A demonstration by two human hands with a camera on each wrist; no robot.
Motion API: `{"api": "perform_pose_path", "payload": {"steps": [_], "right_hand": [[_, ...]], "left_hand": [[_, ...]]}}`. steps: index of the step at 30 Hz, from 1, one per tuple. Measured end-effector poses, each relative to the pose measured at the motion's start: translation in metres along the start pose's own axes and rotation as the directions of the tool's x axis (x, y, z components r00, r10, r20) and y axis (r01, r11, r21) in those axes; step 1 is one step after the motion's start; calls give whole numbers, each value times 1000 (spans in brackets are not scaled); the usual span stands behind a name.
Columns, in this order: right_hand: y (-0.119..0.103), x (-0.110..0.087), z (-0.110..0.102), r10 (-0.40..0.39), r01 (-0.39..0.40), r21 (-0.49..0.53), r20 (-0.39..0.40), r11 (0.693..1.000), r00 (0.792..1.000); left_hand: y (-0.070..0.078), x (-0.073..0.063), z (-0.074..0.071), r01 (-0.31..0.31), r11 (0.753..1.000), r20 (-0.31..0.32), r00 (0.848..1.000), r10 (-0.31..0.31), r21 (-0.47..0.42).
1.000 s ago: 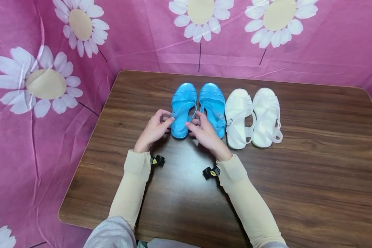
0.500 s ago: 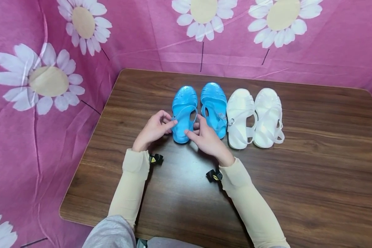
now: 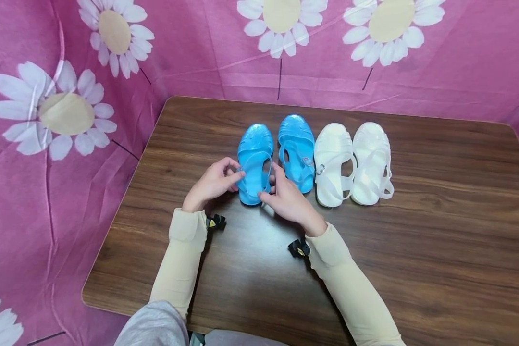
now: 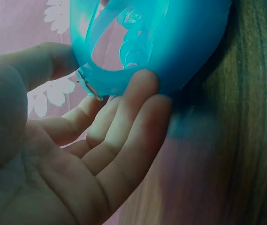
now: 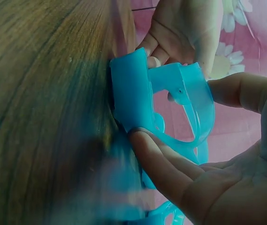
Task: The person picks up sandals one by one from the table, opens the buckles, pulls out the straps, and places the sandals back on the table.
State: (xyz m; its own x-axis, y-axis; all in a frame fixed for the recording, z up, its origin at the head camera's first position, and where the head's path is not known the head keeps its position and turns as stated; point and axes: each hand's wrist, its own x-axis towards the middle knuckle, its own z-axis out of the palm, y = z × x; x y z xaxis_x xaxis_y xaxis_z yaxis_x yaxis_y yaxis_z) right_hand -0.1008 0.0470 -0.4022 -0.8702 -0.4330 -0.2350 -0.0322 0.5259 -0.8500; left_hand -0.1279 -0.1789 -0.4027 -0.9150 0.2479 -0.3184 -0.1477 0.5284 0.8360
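The left blue jelly sandal [image 3: 255,142] lies on the table, toe pointing away from me, a little nearer than its blue mate [image 3: 295,130]. My left hand [image 3: 212,183] holds its left side; in the left wrist view the thumb meets the buckled strap and fingertips touch the sole edge of the sandal [image 4: 185,47]. On the opposite side, my right hand [image 3: 289,199] grips the heel end. The right wrist view has that thumb against the heel strap and fingers along the sole of the sandal [image 5: 132,89].
Two white jelly sandals, the nearer-left one [image 3: 332,139] and the outer one [image 3: 371,144], stand side by side right of the blue pair. All rest on a dark wooden table [image 3: 450,216]. A pink flowered cloth [image 3: 190,43] hangs behind and left.
The left blue sandal has slid slightly toward me, both hands staying on it, so its toe now sits behind the other blue one's. The other sandals have stayed put.
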Motion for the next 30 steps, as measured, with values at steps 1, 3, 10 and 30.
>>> {"api": "perform_pose_path", "payload": {"steps": [1, 3, 10, 30], "right_hand": [[0, -1, 0, 0, 0, -1, 3, 1000, 1000], [0, -2, 0, 5, -4, -8, 14, 1000, 1000], [-1, -7, -1, -2, 4, -27, 48, 1000, 999], [-1, -21, -6, -13, 18, -47, 114, 999, 993]], "left_hand": [[0, -1, 0, -1, 1000, 8, 1000, 1, 3], [0, -2, -1, -2, 1000, 24, 1000, 2, 12], [-2, -5, -5, -26, 999, 104, 994, 23, 26], [1, -10, -10, -97, 992, 317, 946, 66, 84]]}}
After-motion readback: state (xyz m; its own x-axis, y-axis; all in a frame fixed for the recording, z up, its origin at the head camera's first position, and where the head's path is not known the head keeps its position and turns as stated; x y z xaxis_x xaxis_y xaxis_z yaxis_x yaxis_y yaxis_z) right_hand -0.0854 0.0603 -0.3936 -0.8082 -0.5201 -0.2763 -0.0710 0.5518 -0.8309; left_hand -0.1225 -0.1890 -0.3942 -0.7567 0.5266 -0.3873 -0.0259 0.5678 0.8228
